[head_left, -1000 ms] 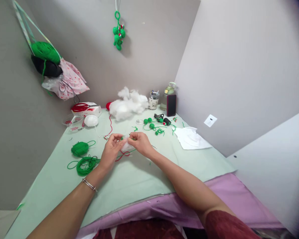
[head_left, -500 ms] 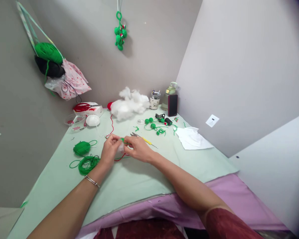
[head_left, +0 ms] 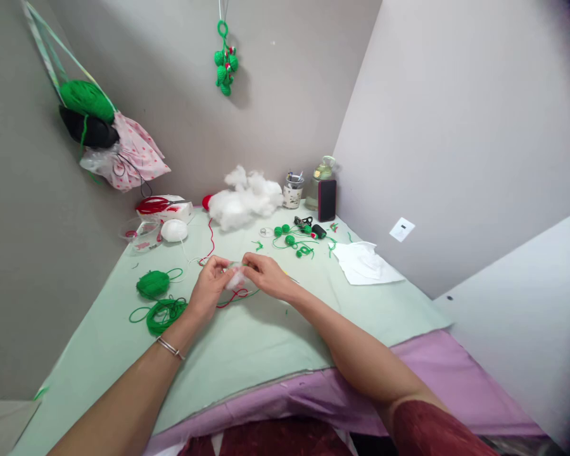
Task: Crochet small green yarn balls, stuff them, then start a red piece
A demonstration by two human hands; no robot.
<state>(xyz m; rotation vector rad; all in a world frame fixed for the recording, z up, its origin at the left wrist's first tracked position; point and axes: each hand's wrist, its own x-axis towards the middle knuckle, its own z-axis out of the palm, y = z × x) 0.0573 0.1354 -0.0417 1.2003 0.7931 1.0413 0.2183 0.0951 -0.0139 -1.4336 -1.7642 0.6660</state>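
A small tuft of white fibre stuffing (head_left: 236, 280) is pinched between my two hands above the table. My left hand (head_left: 213, 280) grips its left side with thumb and fingers. My right hand (head_left: 268, 276) has its fingertips closed on the other side. A sliver of green crochet shows at the top of the tuft, mostly covered by my fingers. Below my hands a red yarn strand (head_left: 240, 294) and a thin green strand trail on the cloth. The yellow-handled hook beyond my right hand is almost wholly hidden by it.
Green yarn balls (head_left: 153, 284) and a loose green skein (head_left: 164, 318) lie left. Behind are a white yarn ball (head_left: 174, 230), a heap of stuffing (head_left: 244, 199), a pen cup (head_left: 292, 192) and a phone (head_left: 327, 200). Green crochet balls (head_left: 290, 240) and white paper (head_left: 367, 263) lie right.
My right hand has shifted slightly and now covers the scissors and most of the hook. More white stuffing shows between my hands, and less green. The view has moved a little.
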